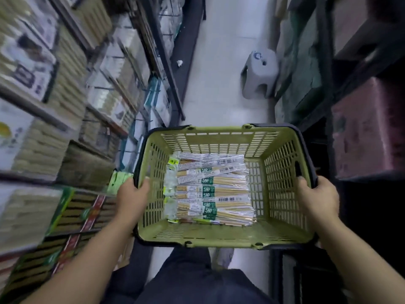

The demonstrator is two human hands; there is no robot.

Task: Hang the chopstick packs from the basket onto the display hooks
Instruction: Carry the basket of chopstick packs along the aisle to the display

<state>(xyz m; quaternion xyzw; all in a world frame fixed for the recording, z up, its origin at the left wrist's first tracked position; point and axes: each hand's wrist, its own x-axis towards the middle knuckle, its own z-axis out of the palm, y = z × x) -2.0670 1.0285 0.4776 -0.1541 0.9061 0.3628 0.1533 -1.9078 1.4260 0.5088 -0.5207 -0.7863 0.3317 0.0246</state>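
Left hand (133,195) and right hand (315,195) are gripping the basket (219,131) by its side rims, fingers curled over them, chopstick packs (212,194) lying flat inside; carrying is apparently taking place, next requiring one freed hand.

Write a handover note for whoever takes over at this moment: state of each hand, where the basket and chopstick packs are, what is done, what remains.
Left hand grips the left rim of the green basket; right hand grips its right rim.
The basket is held up over the aisle floor.
Chopstick packs lie stacked flat on its bottom.
Done: nothing visibly; no pack is in hand.
Left: take out and hang every pack.
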